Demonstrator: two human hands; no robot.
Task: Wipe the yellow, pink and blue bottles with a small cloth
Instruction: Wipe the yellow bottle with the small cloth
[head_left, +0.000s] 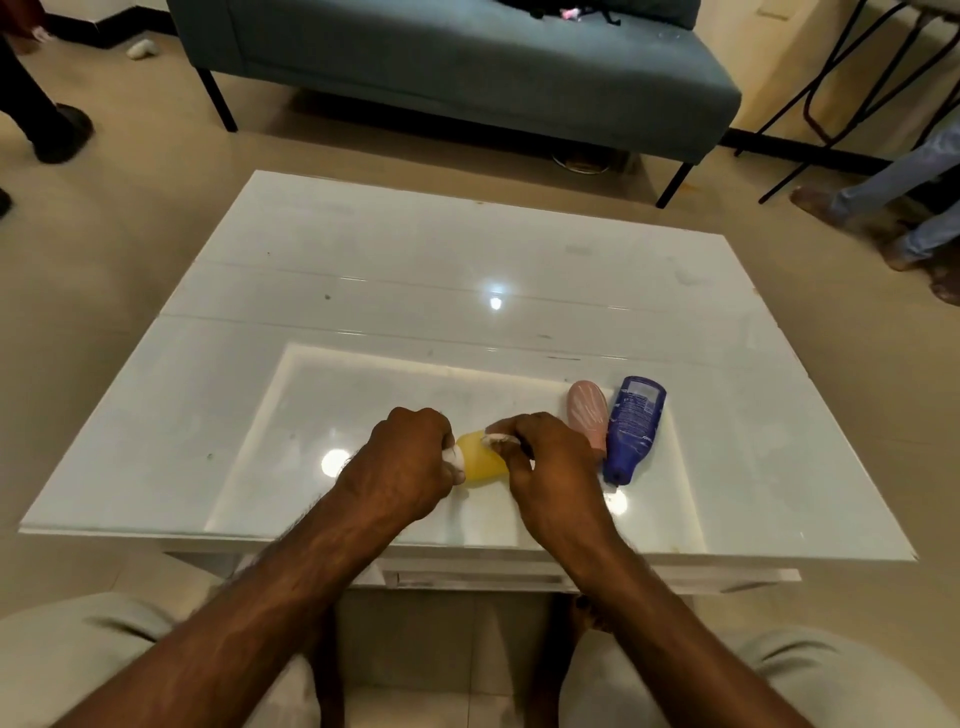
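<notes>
So the yellow bottle (483, 461) is the one getting wiped here. It's lying on its side on the white glass table (363, 270), near the front edge, roughly 6 o'clock from the table's middle.

The left hand (402, 465) has its fingers curled round the end with the white cap (454, 457). My guess is that's just to pin the bottle so it doesn't roll or skid on the slick glass.

The right hand (550, 478) sits at 3 o'clock from the bottle. Its fingers are bunched round a small white cloth (500, 439), pressing it onto the bottle's upper side. Most of the cloth is hidden under the fingers, so I can't say how it's folded.

The pink bottle (587, 415) and blue bottle (631, 426) lie side by side, touching or almost, at about 2 o'clock from the yellow one, just past the right hand. Both are flat on the table, narrow ends toward the person. Parked there they're an easy grab for the right hand, and nobody's touching them, so I'd say we're on bottle one of three.

A grey-blue sofa (467, 57) is at 12 o'clock beyond the table.
</notes>
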